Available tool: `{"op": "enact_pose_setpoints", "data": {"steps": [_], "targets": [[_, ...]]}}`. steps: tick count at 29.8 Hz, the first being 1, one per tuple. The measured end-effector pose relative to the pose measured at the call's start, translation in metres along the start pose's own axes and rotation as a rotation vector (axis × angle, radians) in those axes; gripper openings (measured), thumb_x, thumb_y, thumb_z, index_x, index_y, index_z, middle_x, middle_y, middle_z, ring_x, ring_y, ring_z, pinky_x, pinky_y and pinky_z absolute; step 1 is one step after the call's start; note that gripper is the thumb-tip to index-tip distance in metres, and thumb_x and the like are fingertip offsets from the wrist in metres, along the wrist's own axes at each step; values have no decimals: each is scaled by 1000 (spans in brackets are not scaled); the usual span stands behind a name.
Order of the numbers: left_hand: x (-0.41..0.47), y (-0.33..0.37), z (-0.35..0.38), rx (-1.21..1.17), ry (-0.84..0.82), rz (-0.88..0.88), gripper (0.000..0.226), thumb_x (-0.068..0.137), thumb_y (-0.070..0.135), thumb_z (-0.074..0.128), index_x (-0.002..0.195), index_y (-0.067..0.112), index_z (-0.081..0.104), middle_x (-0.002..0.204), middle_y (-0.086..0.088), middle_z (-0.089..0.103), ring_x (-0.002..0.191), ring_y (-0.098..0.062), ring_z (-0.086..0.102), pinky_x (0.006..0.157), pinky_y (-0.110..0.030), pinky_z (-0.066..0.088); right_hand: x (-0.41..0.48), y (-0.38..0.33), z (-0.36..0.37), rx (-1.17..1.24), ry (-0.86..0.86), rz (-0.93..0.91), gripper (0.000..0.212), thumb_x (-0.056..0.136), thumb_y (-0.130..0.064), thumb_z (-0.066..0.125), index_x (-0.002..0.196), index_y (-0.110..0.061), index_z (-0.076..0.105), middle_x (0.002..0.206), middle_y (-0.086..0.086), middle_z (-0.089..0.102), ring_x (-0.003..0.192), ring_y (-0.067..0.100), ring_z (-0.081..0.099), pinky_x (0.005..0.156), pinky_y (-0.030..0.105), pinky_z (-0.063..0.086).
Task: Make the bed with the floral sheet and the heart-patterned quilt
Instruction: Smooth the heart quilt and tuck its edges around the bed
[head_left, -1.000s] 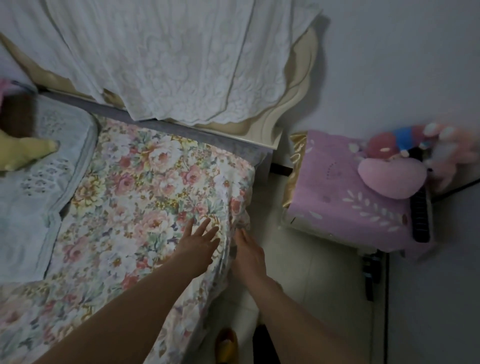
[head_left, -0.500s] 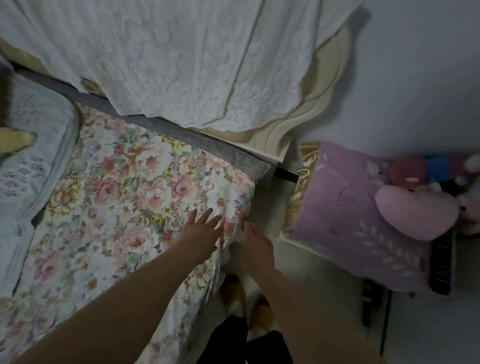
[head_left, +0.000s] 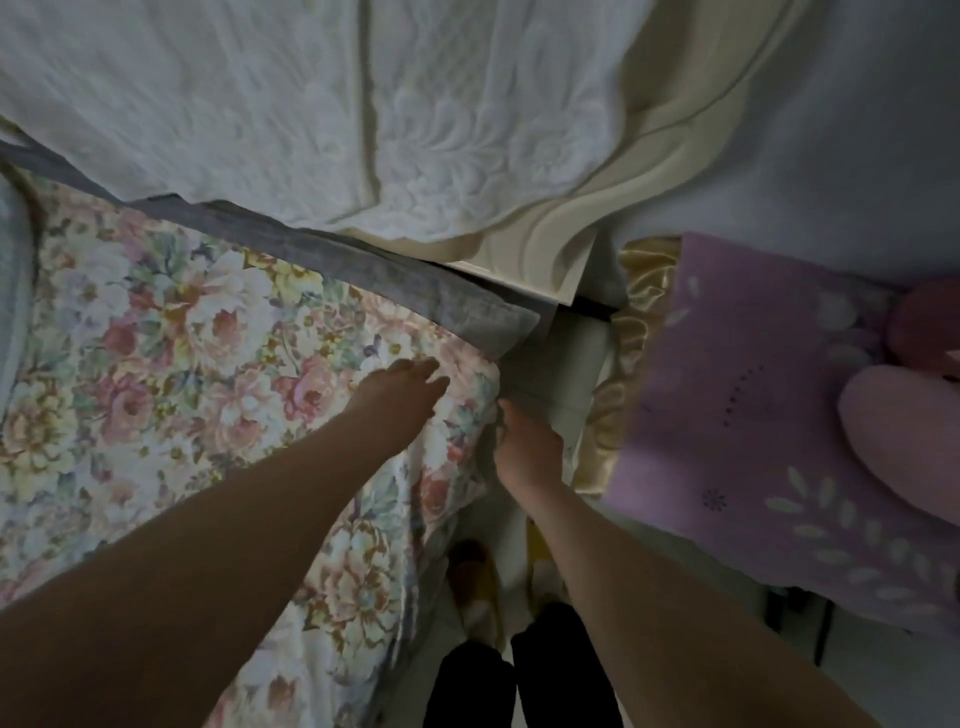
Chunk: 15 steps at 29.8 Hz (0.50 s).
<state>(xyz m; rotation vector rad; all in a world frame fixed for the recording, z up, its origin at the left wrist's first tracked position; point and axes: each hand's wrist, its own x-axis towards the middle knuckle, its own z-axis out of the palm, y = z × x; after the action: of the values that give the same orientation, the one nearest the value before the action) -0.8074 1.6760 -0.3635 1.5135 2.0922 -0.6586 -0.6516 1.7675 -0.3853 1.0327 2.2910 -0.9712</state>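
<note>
The floral sheet (head_left: 171, 374) covers the bed, with a grey strip (head_left: 363, 270) along its top edge under a white lace cloth (head_left: 311, 104). The left hand (head_left: 400, 395) lies flat and open on the sheet's corner. The right hand (head_left: 527, 452) is at the bed's side; its fingers are hidden, so I cannot tell its grip. A purple cloth (head_left: 753, 415) lies beside the bed. The room is dim.

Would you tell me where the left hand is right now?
In the head view, the left hand lies flat on the floral sheet near the bed's right corner, just left of the right hand.
</note>
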Motion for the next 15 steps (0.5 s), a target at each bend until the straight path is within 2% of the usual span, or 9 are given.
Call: {"op": "enact_pose_setpoints", "data": {"steps": [3,5,7,10,12,15], "targets": [[59,-1,12,12,-34,19,53,103,26,44,153,23,27,154,-3,32,129,-28,44,97,-40,47,58,19,14,51,-3,89,36,104,-27,31,136,-22,46,133,5,57,125,28,52,100,39,38],[94,1,21,-15,-41,-4,54,102,27,46,153,24,27,147,-6,41,126,-28,46,93,-39,48,95,26,31,63,11,132,30,102,-28,33,127,-25,50,127,5,61,120,28,55,97,40,41],[99,1,17,-23,-3,-43,55,101,28,48,152,28,26,143,-7,44,128,-28,45,91,-40,47,107,18,35,62,37,120,27,102,-28,34,121,-24,53,125,4,62,118,27,57,95,39,43],[126,12,28,-17,-16,-53,56,102,28,47,152,33,21,143,-7,46,130,-28,44,89,-39,46,134,20,53,127,23,162,29,104,-26,34,125,-19,52,128,8,61,119,29,57,95,37,42],[134,21,36,-43,5,-70,50,103,29,44,149,34,26,137,-7,51,126,-29,49,85,-38,45,144,28,66,147,16,187,28,103,-25,38,126,-16,52,126,10,61,119,30,57,94,37,42],[139,23,37,-35,34,-82,40,101,27,46,139,31,35,124,-7,59,118,-30,54,79,-38,45,145,34,74,161,50,190,22,101,-23,42,115,-21,58,120,8,65,115,29,58,89,35,39]]}}
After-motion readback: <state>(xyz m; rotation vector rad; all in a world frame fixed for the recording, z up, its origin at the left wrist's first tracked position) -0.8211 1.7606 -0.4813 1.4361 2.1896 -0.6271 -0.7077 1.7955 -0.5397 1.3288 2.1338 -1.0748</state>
